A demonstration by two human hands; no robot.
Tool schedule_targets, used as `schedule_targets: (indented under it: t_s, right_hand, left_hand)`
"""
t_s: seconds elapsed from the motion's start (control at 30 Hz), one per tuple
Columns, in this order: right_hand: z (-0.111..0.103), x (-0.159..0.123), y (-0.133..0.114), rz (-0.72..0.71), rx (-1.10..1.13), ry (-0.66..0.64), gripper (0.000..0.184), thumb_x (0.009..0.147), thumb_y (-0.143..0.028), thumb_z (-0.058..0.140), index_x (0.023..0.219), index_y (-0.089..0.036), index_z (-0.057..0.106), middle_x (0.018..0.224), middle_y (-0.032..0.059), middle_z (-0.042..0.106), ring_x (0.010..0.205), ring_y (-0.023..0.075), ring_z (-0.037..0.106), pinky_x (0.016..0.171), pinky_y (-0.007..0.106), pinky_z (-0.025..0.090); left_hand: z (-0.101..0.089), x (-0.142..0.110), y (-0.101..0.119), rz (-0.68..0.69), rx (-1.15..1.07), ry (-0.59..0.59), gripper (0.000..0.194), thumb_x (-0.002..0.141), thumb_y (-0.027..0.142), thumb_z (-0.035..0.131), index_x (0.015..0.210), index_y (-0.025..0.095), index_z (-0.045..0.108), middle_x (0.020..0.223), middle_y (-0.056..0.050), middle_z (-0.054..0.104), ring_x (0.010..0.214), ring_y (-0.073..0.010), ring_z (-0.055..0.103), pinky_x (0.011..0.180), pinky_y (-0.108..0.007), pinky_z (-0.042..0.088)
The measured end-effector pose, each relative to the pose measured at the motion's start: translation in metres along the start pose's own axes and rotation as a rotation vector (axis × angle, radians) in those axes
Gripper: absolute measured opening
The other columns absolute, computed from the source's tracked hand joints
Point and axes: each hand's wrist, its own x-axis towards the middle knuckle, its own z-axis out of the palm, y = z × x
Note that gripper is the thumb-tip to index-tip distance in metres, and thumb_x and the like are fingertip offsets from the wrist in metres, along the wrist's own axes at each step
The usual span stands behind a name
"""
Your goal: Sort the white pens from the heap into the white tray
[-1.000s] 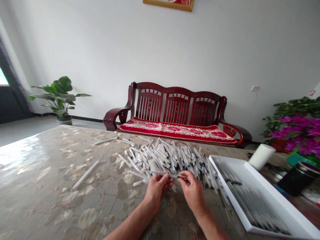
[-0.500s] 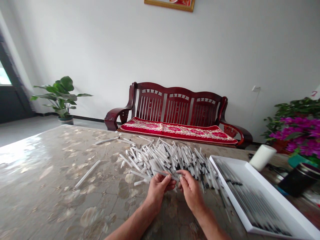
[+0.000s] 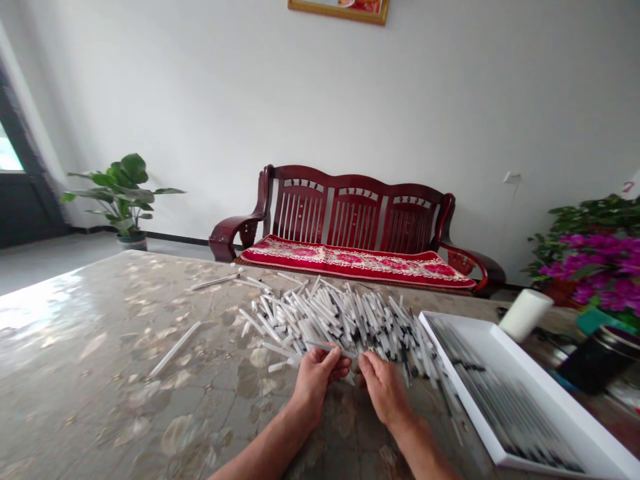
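A person's left hand (image 3: 315, 387) pinches a thin white tube (image 3: 326, 347) between thumb and fingers, the tube's far end reaching toward the right hand (image 3: 384, 390). That hand's fingers curl inward beside the tube, though whether it has hold of anything cannot be told. Both hands rest just in front of a loose heap of white tubes (image 3: 340, 320), many with black tips, on a marble-patterned counter (image 3: 100, 320). A stray tube (image 3: 175, 350) lies well apart to the left. To the right, a white tray (image 3: 545, 400) holds rows of dark-tipped tubes, blurred in the frame, and sits beside the heap. Past it stand a white cylinder (image 3: 524, 315) and a dark canister (image 3: 600, 360). Beyond the counter are a dark red wooden sofa (image 3: 355, 207) with a red floral cushion (image 3: 355, 262), a potted plant (image 3: 120, 197) and magenta flowers (image 3: 600, 267).
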Motion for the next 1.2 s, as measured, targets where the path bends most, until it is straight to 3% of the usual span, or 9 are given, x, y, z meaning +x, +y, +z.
schedule_targets:
  t_s: [0.13,0.3,0.47,0.67,0.9,1.1,1.2]
  right_hand:
    - [0.000,0.001,0.000,-0.057,0.063,0.034,0.033,0.097,-0.047,0.041,0.088,-0.023,0.061,0.071,0.0006,0.068,0.062,0.0163,0.062,0.057,0.023,0.041]
    - [0.005,0.002,0.005,0.025,0.041,0.031,0.044,0.100,-0.049,0.035,0.069,-0.025,0.054,0.055,-0.0008,0.059,0.052,0.0169,0.057,0.050,0.025,0.036]
    - [0.004,0.001,0.004,-0.029,0.066,0.031,0.038,0.099,-0.050,0.038,0.082,-0.025,0.060,0.064,-0.0002,0.065,0.059,0.0174,0.061,0.055,0.024,0.040]
    - [0.006,0.002,0.001,0.001,0.038,0.072,0.048,0.100,-0.051,0.032,0.064,-0.025,0.051,0.052,-0.0001,0.058,0.049,0.0165,0.056,0.049,0.026,0.034]
    - [0.005,0.002,0.000,-0.010,0.107,0.041,0.038,0.096,-0.052,0.041,0.074,-0.025,0.054,0.057,-0.0016,0.059,0.053,0.0157,0.055,0.050,0.025,0.036]
    - [0.015,-0.001,-0.005,0.327,0.506,-0.044,0.050,0.093,-0.066,0.036,0.063,-0.027,0.044,0.042,-0.0061,0.040,0.033,0.0127,0.035,0.034,0.025,0.028]
    - [0.012,-0.002,-0.008,0.399,0.611,-0.072,0.054,0.090,-0.071,0.039,0.061,-0.026,0.045,0.039,-0.0068,0.039,0.030,0.0110,0.032,0.032,0.023,0.025]
  left_hand:
    - [-0.001,0.000,0.000,0.012,0.026,-0.011,0.045,0.049,0.041,0.094,0.074,0.016,0.067,0.059,-0.001,0.072,0.057,-0.0149,0.070,0.055,-0.023,0.056]
    - [0.000,0.000,-0.001,0.023,0.024,-0.016,0.045,0.049,0.041,0.094,0.074,0.016,0.066,0.060,0.000,0.071,0.057,-0.0147,0.069,0.056,-0.024,0.056]
    - [0.000,0.000,-0.001,0.019,0.031,-0.015,0.043,0.051,0.040,0.094,0.074,0.015,0.067,0.060,-0.002,0.072,0.058,-0.0155,0.070,0.056,-0.024,0.056]
    - [0.000,-0.001,-0.002,0.007,0.021,-0.018,0.044,0.048,0.039,0.095,0.074,0.015,0.067,0.060,0.000,0.071,0.056,-0.0150,0.069,0.056,-0.024,0.056]
    - [0.001,-0.002,-0.002,0.009,0.037,-0.025,0.047,0.049,0.044,0.094,0.073,0.014,0.068,0.060,-0.003,0.072,0.057,-0.0163,0.070,0.057,-0.025,0.056]
    - [0.004,-0.004,-0.002,0.085,0.074,-0.059,0.049,0.046,0.046,0.094,0.072,0.015,0.066,0.058,-0.002,0.070,0.054,-0.0169,0.068,0.055,-0.027,0.055]
    - [0.005,-0.006,0.001,0.121,0.097,-0.116,0.045,0.049,0.044,0.094,0.071,0.015,0.067,0.058,-0.002,0.069,0.055,-0.0171,0.067,0.057,-0.027,0.054]
